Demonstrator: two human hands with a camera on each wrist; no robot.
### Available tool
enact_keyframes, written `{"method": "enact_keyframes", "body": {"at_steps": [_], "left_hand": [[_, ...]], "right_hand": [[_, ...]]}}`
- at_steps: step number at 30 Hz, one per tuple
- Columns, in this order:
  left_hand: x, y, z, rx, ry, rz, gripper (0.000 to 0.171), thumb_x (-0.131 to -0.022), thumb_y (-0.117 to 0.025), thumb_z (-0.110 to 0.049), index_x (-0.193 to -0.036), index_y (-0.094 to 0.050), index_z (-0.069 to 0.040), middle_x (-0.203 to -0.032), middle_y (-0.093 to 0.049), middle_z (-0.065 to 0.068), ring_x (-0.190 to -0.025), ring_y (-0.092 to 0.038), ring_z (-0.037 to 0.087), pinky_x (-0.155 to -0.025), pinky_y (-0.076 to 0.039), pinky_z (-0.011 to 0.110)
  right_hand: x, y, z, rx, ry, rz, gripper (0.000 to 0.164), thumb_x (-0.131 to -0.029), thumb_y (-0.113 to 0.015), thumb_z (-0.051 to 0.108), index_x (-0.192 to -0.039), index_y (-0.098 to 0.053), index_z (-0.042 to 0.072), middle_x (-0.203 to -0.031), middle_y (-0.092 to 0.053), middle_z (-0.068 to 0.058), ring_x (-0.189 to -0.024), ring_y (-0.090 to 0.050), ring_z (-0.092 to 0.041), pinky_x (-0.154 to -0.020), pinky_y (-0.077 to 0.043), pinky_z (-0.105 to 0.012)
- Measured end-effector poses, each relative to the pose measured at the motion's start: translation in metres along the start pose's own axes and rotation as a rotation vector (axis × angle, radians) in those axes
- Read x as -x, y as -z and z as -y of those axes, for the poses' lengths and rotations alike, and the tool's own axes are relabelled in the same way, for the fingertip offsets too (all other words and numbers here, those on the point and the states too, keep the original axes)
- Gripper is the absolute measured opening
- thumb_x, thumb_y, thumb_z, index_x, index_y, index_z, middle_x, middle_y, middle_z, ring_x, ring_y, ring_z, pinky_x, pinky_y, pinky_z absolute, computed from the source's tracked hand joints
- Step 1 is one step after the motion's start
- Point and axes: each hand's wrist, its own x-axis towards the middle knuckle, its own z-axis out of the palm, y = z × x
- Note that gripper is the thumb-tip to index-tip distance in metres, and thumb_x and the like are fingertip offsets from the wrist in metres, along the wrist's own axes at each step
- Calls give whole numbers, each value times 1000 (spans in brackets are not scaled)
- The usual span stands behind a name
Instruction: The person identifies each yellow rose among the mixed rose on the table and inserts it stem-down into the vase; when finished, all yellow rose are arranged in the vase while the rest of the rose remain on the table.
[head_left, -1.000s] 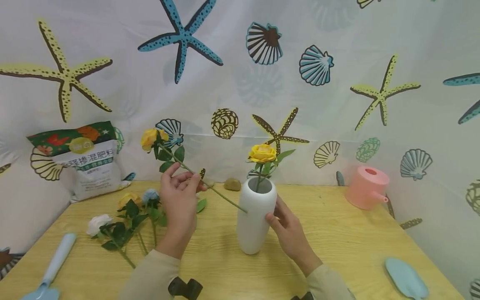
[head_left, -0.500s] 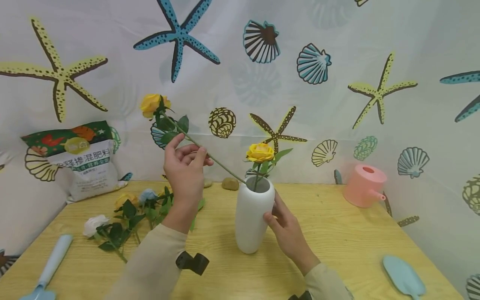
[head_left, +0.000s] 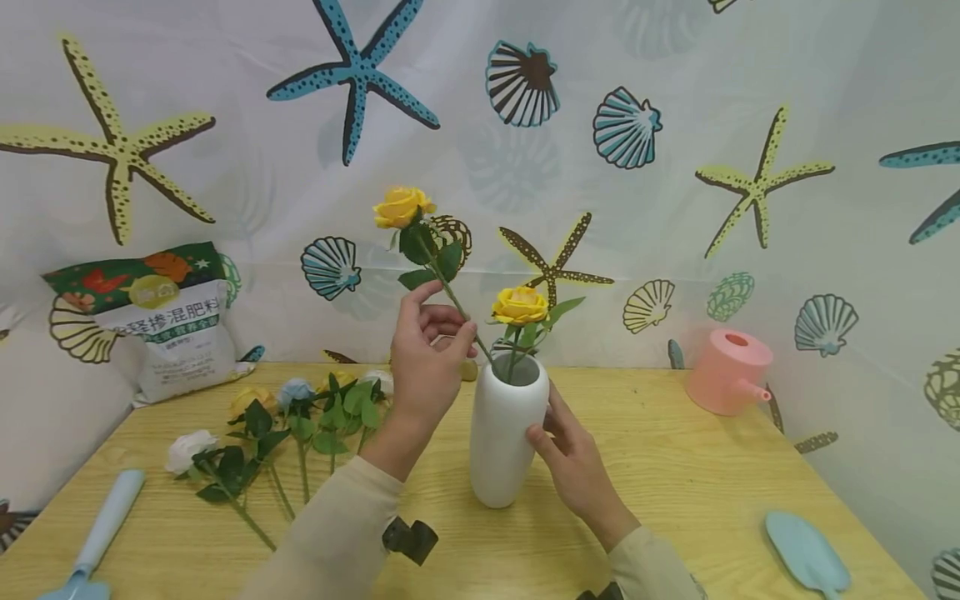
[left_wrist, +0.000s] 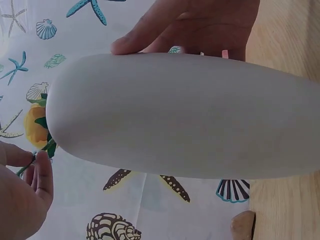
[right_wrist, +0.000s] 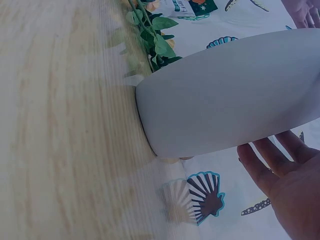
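My left hand (head_left: 429, 358) pinches the green stem of a yellow rose (head_left: 402, 207). This rose leans up to the left, and its stem's lower end goes into the mouth of a tall white vase (head_left: 498, 442). A second yellow rose (head_left: 520, 306) stands upright in the vase. On the vase's right side, my right hand (head_left: 576, 462) holds it, thumb in front and other fingers partly hidden behind. The right wrist view shows those fingertips (right_wrist: 246, 150) against the vase wall, and the vase base on the table.
Several roses lie at the left, among them a white rose (head_left: 191, 450) and a blue rose (head_left: 295, 392). A fertilizer bag (head_left: 183, 333) stands behind them. A light-blue shovel (head_left: 105, 525) lies front left, a pink watering can (head_left: 731, 371) back right, a blue scoop (head_left: 808, 550) front right.
My left hand has risen and moved right with the yellow rose. Its stem end went from in front of the vase to inside the mouth, and the rose stands steeper. The right hand stays on the vase.
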Motion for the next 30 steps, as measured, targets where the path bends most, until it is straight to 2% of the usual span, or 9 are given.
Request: {"method": "enact_keyframes", "body": {"at_steps": [6, 9, 13, 17, 21, 30], "left_hand": [[5, -6, 2, -124, -69, 67, 49, -93, -68, 0, -138, -49, -3, -99, -67, 17, -84, -66, 23, -73, -56, 20], [6, -8, 3, -213, -112, 62, 42, -94, -69, -6, -133, -54, -3, -95, -70, 16, -81, -68, 26, -75, -58, 28], [6, -10, 3, -313, -119, 49, 31, -96, -70, -14, -123, -60, -5, -91, -74, 14, -78, -70, 26, -75, -59, 39], [8, -11, 2, -373, -84, 59, 22, -97, -69, -18, -114, -64, -6, -91, -75, 13, -80, -71, 25, -75, -58, 40], [11, -9, 1, -410, -41, 77, 19, -96, -69, -19, -112, -66, -8, -93, -76, 11, -82, -70, 24, -75, -57, 39], [12, -9, -2, -386, 82, 122, 33, -97, -69, -24, -127, -60, -14, -109, -72, 10, -94, -68, 26, -82, -58, 42]], "right_hand": [[0, 0, -1, -9, -4, 9, 67, -104, -57, 27, -161, -23, 31, -158, -43, -10, -139, -50, -38, -109, -46, -55], [0, 0, -1, -5, -14, 9, 67, -104, -57, 27, -162, -23, 31, -160, -41, -9, -140, -49, -38, -109, -45, -55], [0, 0, 0, 1, -24, 7, 67, -104, -56, 26, -161, -23, 32, -160, -40, -9, -140, -48, -38, -110, -45, -55], [0, -1, 0, -2, -21, 10, 66, -104, -56, 26, -161, -22, 32, -161, -39, -8, -140, -48, -38, -110, -44, -55], [0, 0, 0, -5, -17, 16, 67, -104, -56, 26, -162, -22, 32, -161, -40, -9, -140, -48, -38, -110, -44, -55], [0, 0, -1, 6, -24, 7, 66, -104, -56, 26, -162, -23, 31, -160, -40, -9, -139, -50, -38, -110, -45, -55]]}}
